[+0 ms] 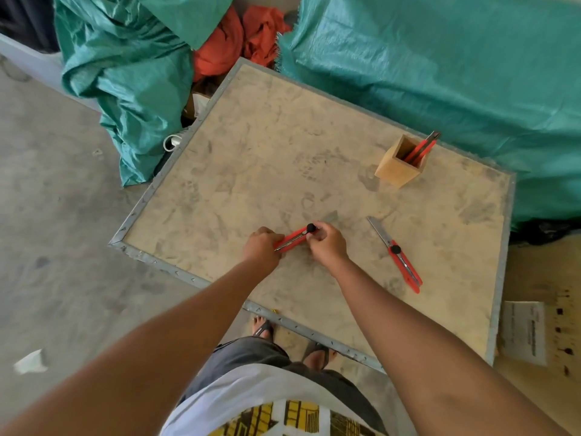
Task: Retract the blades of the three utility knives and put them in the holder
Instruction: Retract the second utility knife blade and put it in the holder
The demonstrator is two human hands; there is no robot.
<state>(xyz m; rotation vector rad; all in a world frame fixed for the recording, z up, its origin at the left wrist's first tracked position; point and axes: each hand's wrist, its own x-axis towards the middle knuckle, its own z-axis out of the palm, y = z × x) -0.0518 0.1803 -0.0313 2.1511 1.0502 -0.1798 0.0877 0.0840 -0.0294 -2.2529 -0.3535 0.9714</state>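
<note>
Both hands hold one red utility knife point(294, 239) low over the table point(251, 158). My left hand point(262, 245) grips its handle end. My right hand point(325, 243) pinches near the black knob, and a grey blade tip shows just past its fingers. A second red utility knife point(404, 264) lies on the table to the right, its blade extended toward the far left. A third red knife point(421, 147) stands inside the wooden holder point(397, 166) at the far right of the table.
Teal tarpaulin bundles point(440, 73) and orange cloth point(226, 48) crowd the table's far side. The table has a metal rim point(151, 196). Concrete floor lies to the left, and a paper sheet point(523, 332) on the floor at right. My sandalled feet stand at the near edge.
</note>
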